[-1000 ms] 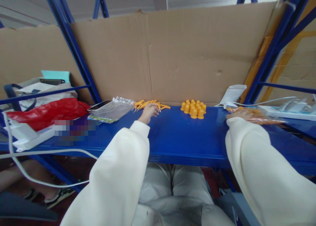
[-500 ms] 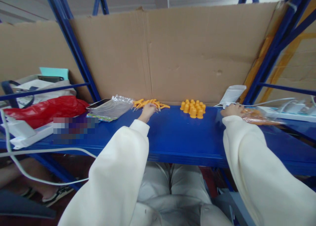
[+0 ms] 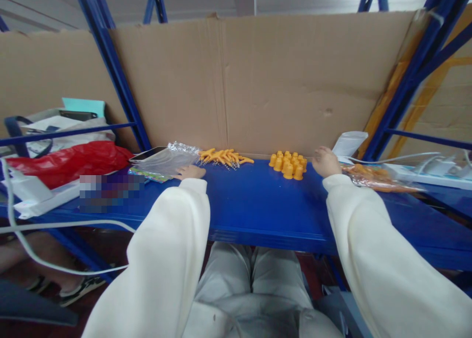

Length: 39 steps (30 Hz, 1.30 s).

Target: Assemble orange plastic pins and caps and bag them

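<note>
My left hand (image 3: 192, 172) lies low over the shelf at the right edge of some flat clear plastic bags (image 3: 157, 163), fingers stretched toward them. To its right is a pile of orange branch-shaped pieces (image 3: 221, 156) with small silver chains attached. My right hand (image 3: 326, 162) is between a cluster of small orange cup-shaped pieces (image 3: 288, 169) and a clear bag of orange pieces (image 3: 372, 173). Its fingers look loosely bent and apart, pointing left, with nothing visible in them. The cups stand in close rows, apart from the hand.
A tall cardboard sheet (image 3: 273, 82) backs the blue shelf (image 3: 254, 205). Left are a phone (image 3: 149, 153), a red plastic bag (image 3: 70, 163) and a white power strip (image 3: 47, 200). Another power strip (image 3: 435, 173) with cables and a white card (image 3: 350, 143) are right. Someone's leg shows lower left.
My left hand has moved left, off the orange branch-shaped pieces, to the plastic bags. My right hand has moved left from the bag of orange pieces toward the cups.
</note>
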Each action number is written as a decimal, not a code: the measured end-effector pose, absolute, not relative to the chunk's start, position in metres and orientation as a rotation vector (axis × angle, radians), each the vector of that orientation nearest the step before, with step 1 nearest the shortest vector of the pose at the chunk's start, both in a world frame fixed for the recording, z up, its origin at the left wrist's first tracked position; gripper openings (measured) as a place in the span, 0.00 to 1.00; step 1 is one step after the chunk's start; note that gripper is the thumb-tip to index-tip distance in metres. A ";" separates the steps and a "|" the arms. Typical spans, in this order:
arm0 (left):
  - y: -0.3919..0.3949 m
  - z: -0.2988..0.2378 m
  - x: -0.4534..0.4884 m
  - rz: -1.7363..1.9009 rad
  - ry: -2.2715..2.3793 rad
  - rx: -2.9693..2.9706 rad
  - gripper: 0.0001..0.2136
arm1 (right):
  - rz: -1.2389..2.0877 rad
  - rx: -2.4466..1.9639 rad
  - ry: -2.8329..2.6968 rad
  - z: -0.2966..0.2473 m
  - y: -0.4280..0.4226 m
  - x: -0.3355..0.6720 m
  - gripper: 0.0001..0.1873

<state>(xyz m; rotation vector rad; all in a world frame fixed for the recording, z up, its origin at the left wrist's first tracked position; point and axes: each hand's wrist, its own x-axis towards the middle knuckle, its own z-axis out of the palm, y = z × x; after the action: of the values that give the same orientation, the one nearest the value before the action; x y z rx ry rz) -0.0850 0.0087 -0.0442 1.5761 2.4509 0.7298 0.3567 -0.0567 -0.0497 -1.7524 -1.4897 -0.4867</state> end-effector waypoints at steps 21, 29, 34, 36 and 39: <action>0.023 -0.056 -0.102 0.691 2.559 1.713 0.28 | -0.439 -1.635 -1.533 -0.053 -0.051 0.360 0.17; 0.020 -0.054 -0.103 0.693 2.524 1.690 0.25 | -0.426 -1.617 -1.534 -0.052 -0.053 0.358 0.16; 0.018 -0.054 -0.100 0.672 2.540 1.670 0.26 | -0.413 -1.635 -1.556 -0.052 -0.053 0.358 0.16; 0.019 -0.055 -0.100 0.695 2.566 1.637 0.26 | -0.404 -1.657 -1.555 -0.052 -0.054 0.357 0.16; 0.020 -0.056 -0.100 0.709 2.576 1.610 0.26 | -0.401 -1.652 -1.558 -0.052 -0.053 0.357 0.16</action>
<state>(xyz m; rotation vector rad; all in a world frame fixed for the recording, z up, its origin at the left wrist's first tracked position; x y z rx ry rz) -0.1001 0.0203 -0.0558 1.6105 2.5758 0.7090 0.3565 -0.0535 -0.0523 -1.6524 -1.5576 -0.4011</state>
